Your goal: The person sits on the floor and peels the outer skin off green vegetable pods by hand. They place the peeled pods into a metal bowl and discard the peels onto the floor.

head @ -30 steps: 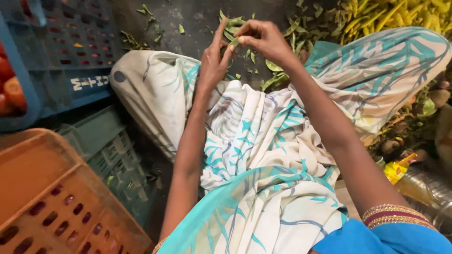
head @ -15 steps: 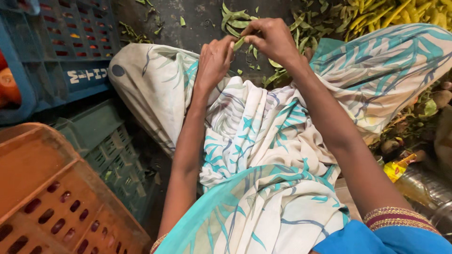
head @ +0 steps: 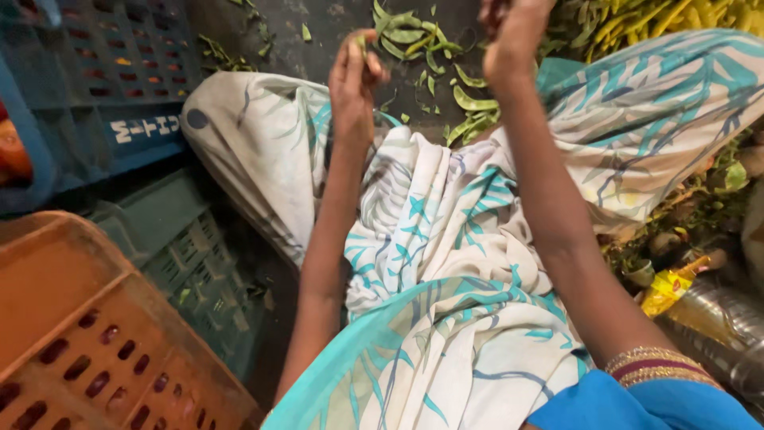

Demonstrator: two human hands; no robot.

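Risk of dropped pod and scattered scraps

Left hand [head: 356, 80] raised above lap, fingertips pinched together on small green pod piece [head: 360, 41]; right hand [head: 513, 36] lifted higher near top edge of view, fingers curled inward, partly cut off, so cannot tell whether anything gripped. Heap of green pods [head: 430, 56] lay on dark ground just beyond knees, under and between both hands; yellow-green pile [head: 652, 20] farther right. Printed white-and-teal cloth [head: 446, 263] draped over lap; blue crate [head: 95, 87], green crate [head: 183, 263] and orange crate [head: 72, 334] close at left.

Judged hazards: light pinch on so small a piece, likely to slip and fall into folds of cloth rather than onto heap; loose scraps already strewn on ground, easily mixed with sound pods; dim light, poor sorting; hands worked close together, apt to knock each other; bangles [head: 656, 366] on right wrist might snag cloth.
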